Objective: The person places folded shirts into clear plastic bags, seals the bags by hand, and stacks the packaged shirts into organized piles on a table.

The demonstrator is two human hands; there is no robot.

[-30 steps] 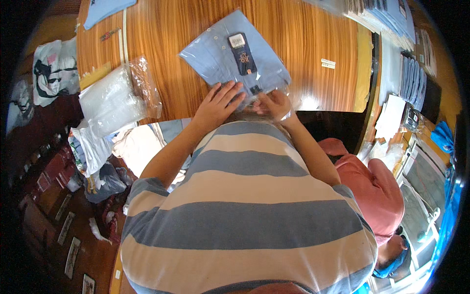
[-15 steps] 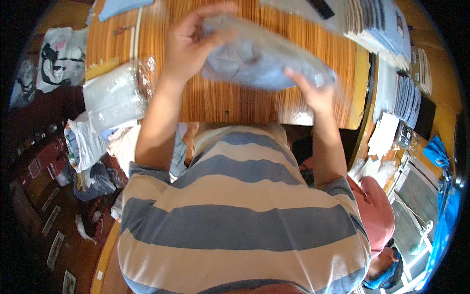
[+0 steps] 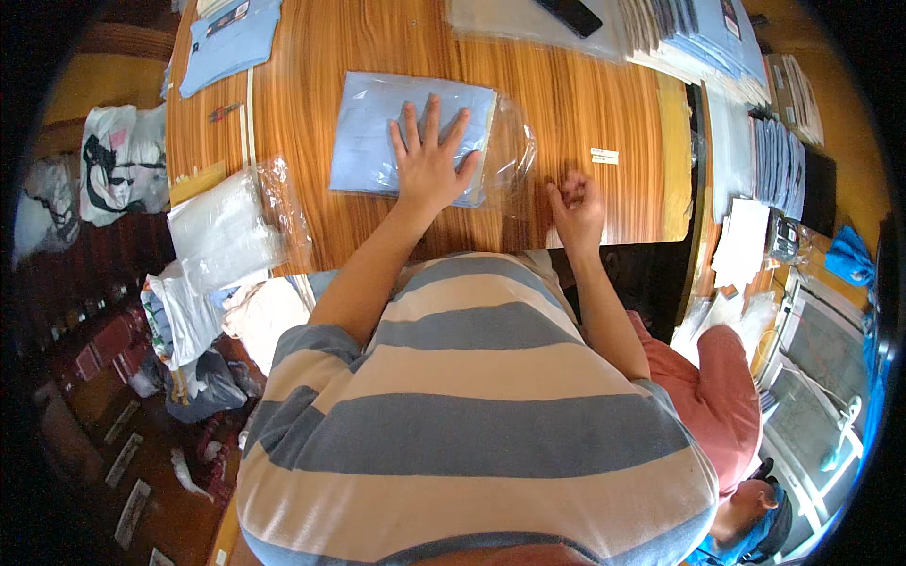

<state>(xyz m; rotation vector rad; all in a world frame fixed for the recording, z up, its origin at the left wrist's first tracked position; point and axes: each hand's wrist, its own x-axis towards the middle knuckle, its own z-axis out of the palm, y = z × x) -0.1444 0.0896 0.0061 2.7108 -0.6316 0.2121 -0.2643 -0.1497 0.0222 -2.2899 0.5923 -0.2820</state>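
Note:
A folded light-blue garment (image 3: 363, 141) lies flat on the table in a clear plastic bag (image 3: 510, 146), whose loose end sticks out past the cloth on the right. My left hand (image 3: 429, 165) presses on the bagged garment from above, palm down and fingers spread. To the right of the bag, my right hand (image 3: 578, 208) is just over the near part of the table. Its fingers are loosely curled with the thumb apart, and nothing shows in them. Two small white labels (image 3: 604, 156) lie just beyond that hand.
Clear plastic bags (image 3: 222, 231) are stacked at the table's left edge, near small red snips (image 3: 224, 112). Another blue garment (image 3: 231, 47) lies far left. A black phone (image 3: 571, 16) rests on plastic sheets at the back. Folded garments (image 3: 717, 42) are piled far right. A co-worker (image 3: 698, 387) sits at right.
The bagged garment has come down from both raised hands onto the table. My left hand now lies flat on it; my right hand has let go and moved lower.

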